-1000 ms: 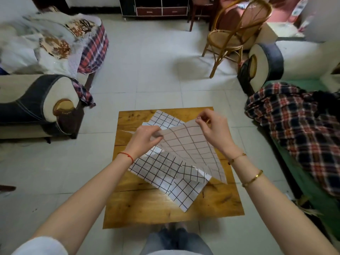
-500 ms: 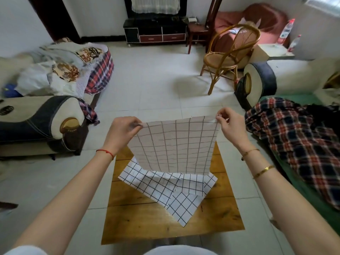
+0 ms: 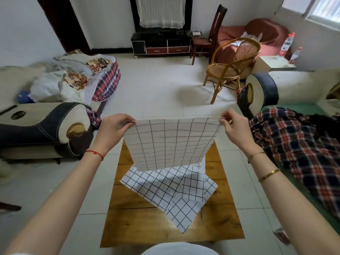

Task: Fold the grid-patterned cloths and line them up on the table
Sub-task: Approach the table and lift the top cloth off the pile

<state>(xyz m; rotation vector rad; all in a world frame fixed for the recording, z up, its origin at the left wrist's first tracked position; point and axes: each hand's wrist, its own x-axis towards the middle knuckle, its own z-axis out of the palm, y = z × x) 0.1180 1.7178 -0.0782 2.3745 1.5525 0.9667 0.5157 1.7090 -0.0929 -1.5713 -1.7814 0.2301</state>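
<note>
**Above the wooden table, one grid cloth held spread between two hands**

Above the wooden table (image 3: 139, 225), a grid-patterned cloth (image 3: 171, 144) hangs open in the air, stretched flat between both hands. The left hand (image 3: 112, 131) pinches the cloth's upper left corner between thumb and fingers, closed tight on the fabric; a red string bracelet (image 3: 94, 153) circles that wrist. The right hand (image 3: 234, 129) pinches the upper right corner the same way, with two gold bangles (image 3: 269, 174) further down the forearm. The top edge runs nearly level from one hand to the other, and the cloth drops from it as one smooth sheet, its lower edge hanging free above the table and clear of what lies there. The side facing the camera shows pale, greyish grid lines.

On the table below lie the other grid cloths (image 3: 173, 190), white with sharper dark lines. They rest unfolded and overlapping, turned at an angle to the table's edges, with one corner pointing toward the near edge of the tabletop. How many sheets are in that heap cannot be told for sure. Bare wood shows around them on the near side and along both flanks.

The table stands on a pale tiled floor (image 3: 156, 85). A sofa arm (image 3: 55, 126) sits to the left, a plaid blanket (image 3: 298, 144) lies to the right, and a rattan chair (image 3: 233, 65) stands farther back.
</note>
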